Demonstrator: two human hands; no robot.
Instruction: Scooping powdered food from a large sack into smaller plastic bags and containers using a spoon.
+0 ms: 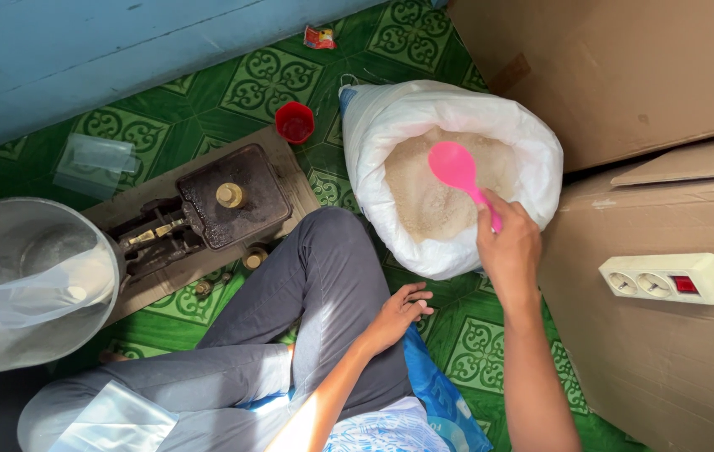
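right hand (509, 247) clenched round the pink plastic scoop (455, 169) above the open white woven sack of pale grain (457, 134), best kept level, while left hand (396, 316) rests slack beside the sack.

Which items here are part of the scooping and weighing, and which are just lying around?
In use:
right hand gripping the pink scoop
white sack of pale grain
balance scale with brass weight
metal pan holding a clear bag
left hand, resting on the knee

Lying about:
power strip
cardboard boxes
red cup
snack wrapper
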